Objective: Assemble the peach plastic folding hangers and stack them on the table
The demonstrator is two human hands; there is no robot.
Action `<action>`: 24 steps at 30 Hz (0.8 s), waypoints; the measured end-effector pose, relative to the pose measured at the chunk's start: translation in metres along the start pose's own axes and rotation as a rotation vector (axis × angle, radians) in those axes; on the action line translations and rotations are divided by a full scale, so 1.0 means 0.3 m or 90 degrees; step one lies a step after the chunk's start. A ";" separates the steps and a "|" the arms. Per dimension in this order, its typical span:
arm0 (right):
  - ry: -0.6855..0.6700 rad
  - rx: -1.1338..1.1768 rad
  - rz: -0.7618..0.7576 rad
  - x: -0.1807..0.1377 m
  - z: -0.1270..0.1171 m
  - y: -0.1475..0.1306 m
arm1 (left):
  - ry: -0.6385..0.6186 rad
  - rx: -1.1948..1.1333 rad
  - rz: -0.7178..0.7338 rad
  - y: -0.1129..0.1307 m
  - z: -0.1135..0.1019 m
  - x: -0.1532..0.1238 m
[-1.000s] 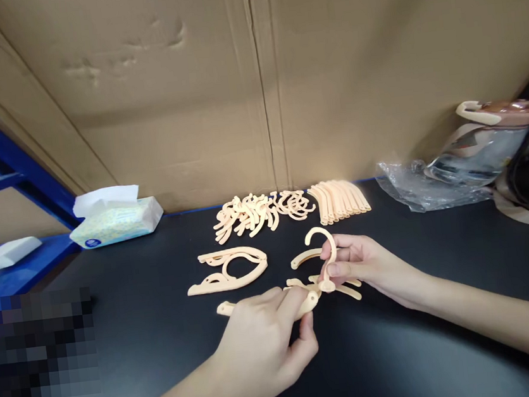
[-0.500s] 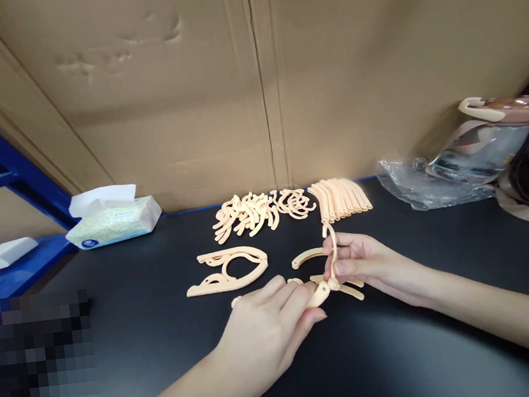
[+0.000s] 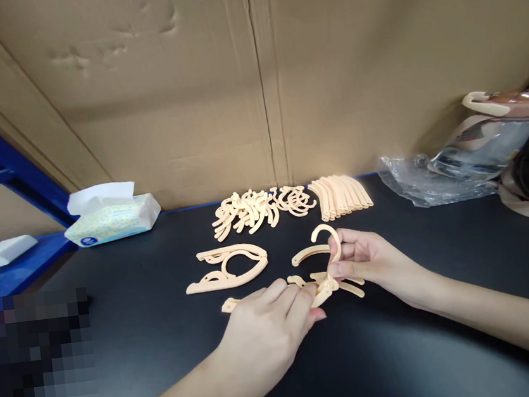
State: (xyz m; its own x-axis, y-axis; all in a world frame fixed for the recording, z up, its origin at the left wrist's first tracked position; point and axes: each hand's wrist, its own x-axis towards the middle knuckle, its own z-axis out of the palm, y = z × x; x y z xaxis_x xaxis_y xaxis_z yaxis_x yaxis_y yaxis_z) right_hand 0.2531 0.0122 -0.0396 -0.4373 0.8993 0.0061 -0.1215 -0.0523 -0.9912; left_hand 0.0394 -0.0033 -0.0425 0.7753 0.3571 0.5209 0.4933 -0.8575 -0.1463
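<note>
My right hand [image 3: 360,258] pinches a cream plastic hanger hook [image 3: 332,236], its open curve facing left. The hook's lower end meets a cream hanger arm [image 3: 324,295], which my left hand [image 3: 272,325] grips, fingers wrapped over most of it. Whether hook and arm are joined I cannot tell. Behind my hands lie loose cream pieces: a curved arm [image 3: 306,255] and a few slim strips [image 3: 352,289]. One more piece's end [image 3: 230,305] shows left of my left hand. Further left rests a folded hanger [image 3: 236,283] with its hook tucked inside.
At the back are a heap of small curved pieces [image 3: 247,212], a cluster of hooks [image 3: 296,200] and a row of arms [image 3: 343,196]. A tissue pack [image 3: 114,217] stands left. Right are a plastic bag [image 3: 416,184] and a clear bottle [image 3: 471,146]. Cardboard [image 3: 187,105] walls the back.
The hook in my right hand has turned from nearly edge-on so its curve shows and points left. My left hand has shifted only slightly, still on the hanger arm.
</note>
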 end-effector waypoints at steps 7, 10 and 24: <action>0.037 -0.021 -0.022 -0.004 0.014 -0.015 | 0.010 0.006 -0.034 0.010 0.001 0.003; 0.056 -0.024 -0.037 -0.008 0.019 -0.015 | 0.008 -0.001 -0.061 0.017 0.001 0.004; 0.089 -0.149 -0.078 -0.023 0.030 -0.013 | -0.033 0.012 -0.117 0.035 -0.008 0.010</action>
State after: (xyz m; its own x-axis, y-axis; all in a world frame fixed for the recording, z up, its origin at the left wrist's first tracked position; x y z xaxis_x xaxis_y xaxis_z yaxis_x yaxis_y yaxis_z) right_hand 0.2485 0.0022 -0.0346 -0.3029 0.9446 0.1261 0.0497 0.1478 -0.9878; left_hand 0.0460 -0.0122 -0.0406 0.6904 0.5258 0.4969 0.6352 -0.7693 -0.0685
